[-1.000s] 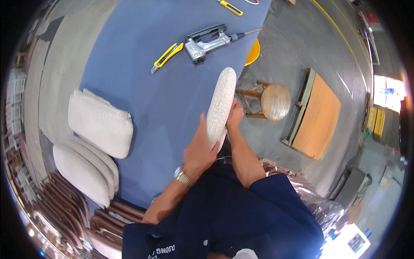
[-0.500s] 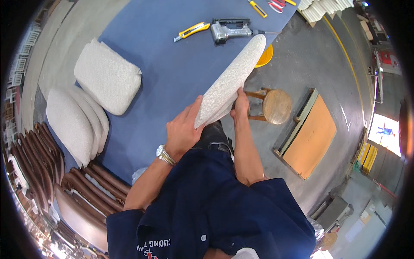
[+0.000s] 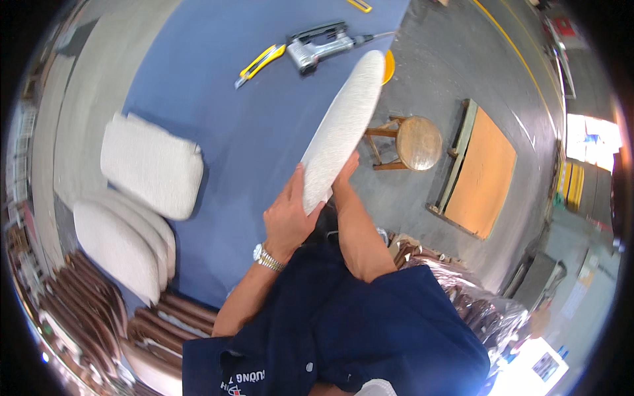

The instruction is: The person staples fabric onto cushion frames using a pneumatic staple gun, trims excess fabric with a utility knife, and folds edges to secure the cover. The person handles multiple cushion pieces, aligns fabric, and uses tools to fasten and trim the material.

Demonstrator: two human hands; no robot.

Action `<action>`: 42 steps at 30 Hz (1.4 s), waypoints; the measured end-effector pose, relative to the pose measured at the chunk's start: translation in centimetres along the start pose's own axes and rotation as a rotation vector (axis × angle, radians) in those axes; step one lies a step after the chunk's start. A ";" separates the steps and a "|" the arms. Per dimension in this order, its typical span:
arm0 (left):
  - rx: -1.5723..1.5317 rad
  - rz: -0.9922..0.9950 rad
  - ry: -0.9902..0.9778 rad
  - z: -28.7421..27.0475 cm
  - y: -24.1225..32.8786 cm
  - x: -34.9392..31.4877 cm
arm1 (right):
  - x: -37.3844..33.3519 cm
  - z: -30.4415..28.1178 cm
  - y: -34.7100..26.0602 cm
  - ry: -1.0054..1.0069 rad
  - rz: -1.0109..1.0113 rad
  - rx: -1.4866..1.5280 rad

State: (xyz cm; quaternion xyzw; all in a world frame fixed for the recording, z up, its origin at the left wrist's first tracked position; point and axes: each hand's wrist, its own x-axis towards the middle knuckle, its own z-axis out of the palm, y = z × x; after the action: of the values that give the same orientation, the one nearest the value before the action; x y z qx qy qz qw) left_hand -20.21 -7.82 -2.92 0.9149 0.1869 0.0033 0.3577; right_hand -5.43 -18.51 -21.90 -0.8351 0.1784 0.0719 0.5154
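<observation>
Between my hands, a light grey fabric-covered seat pad (image 3: 347,122) stands tilted on edge, its long side running up and away to the right. My left hand (image 3: 288,214), with a metal watch on its wrist, grips the near left end with the thumb and fingers around it. On the right side, my right hand (image 3: 344,175) holds the pad from behind and below; its fingers are partly hidden by the pad. Beyond the pad on the blue table (image 3: 231,132) lie a silver pneumatic staple gun (image 3: 320,47) and a yellow utility knife (image 3: 261,65).
More grey pads (image 3: 152,165) lie on the table's left side, several leaning together (image 3: 119,244). Brown curved parts (image 3: 82,297) are stacked at lower left. To the right stand a wooden stool (image 3: 418,143), a yellow container (image 3: 388,67) and an orange-topped board (image 3: 482,175). Plastic-wrapped items (image 3: 462,284) sit at lower right.
My view has turned, so the table tools and stool shift left in the picture. The pad has tipped somewhat steeper, with both hands still on it. Wrapped items now show at lower right.
</observation>
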 end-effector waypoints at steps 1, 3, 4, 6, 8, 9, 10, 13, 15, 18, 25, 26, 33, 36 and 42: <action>0.001 -0.022 -0.033 -0.6 -0.3 0.7 | 0.4 0.0 -0.7 -0.005 0.022 -0.145; 0.019 -0.040 -0.085 -1.8 0.0 2.4 | 3.1 0.0 -1.8 -0.007 0.200 -0.077; 0.037 -0.052 -0.104 -2.4 0.4 2.8 | 3.9 0.0 -3.2 -0.027 0.293 -0.046; 0.046 -0.062 -0.132 -3.1 0.5 3.2 | 7.0 -0.2 -5.1 -0.038 0.535 0.123; 0.023 -0.060 -0.132 -3.1 0.4 3.8 | 9.7 0.5 -5.4 -0.032 0.456 -0.002; 0.022 -0.050 -0.135 -3.0 0.3 3.9 | 9.6 0.8 -4.4 -0.013 0.309 -0.064; 0.022 -0.046 -0.127 -2.9 0.0 4.4 | 9.1 1.0 -4.6 0.006 0.274 -0.134; -0.006 -0.046 -0.234 -2.8 1.8 7.4 | 8.2 0.8 -5.2 0.067 0.144 -0.297; -0.070 0.014 -0.289 -2.2 3.4 10.3 | 8.3 1.1 -4.0 0.082 0.131 -0.273; -0.093 0.139 -0.197 0.4 5.3 18.3 | 7.7 1.2 -4.7 0.076 0.158 -0.268; -0.013 0.102 -0.096 2.2 7.9 21.1 | 7.5 1.5 -4.1 0.038 0.069 -0.222; -0.052 0.114 -0.046 2.5 6.6 17.9 | 7.7 1.6 -3.4 0.044 0.052 -0.218; 0.005 -0.248 -0.045 0.0 0.1 -0.3 | 8.4 1.3 -1.4 0.114 0.011 -0.217; -0.086 -0.104 0.218 2.2 -3.5 -4.1 | 8.6 1.1 -2.9 0.060 -0.009 -0.164; -0.304 -0.151 0.413 3.3 -5.7 -4.2 | 5.8 0.1 -2.1 -0.117 0.097 0.007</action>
State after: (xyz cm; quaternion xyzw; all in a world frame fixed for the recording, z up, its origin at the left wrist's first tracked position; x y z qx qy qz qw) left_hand -25.62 -7.52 -8.57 0.8142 0.3211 0.1915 0.4443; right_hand 0.74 -18.90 -21.99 -0.8181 0.1887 0.1448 0.5236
